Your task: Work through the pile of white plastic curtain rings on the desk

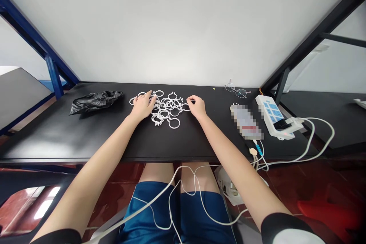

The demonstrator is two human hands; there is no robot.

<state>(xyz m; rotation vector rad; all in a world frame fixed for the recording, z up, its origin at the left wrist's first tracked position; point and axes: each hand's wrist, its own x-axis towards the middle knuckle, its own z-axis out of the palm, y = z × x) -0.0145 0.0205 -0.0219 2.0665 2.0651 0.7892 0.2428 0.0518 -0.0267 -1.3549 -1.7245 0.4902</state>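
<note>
A loose heap of thin white rings (164, 113) with small knobbed ends, like shower curtain rings, lies on the black table (171, 143). My left hand (143, 105) rests on the heap's left side, fingers apart, with rings around and partly under it. At the right edge of the heap, my right hand (197, 106) has thumb and forefinger pinched together at a white ring (185, 107). The fingertips cover part of that ring. One separate ring (174, 123) lies at the near side of the heap.
A crumpled black plastic bag (95, 101) lies to the left. Eyeglasses (240, 92), a blurred-out phone (247, 122) and a white power strip (274, 116) are on the right. White cables (310, 154) run over the table edge and across my lap. A wall stands behind.
</note>
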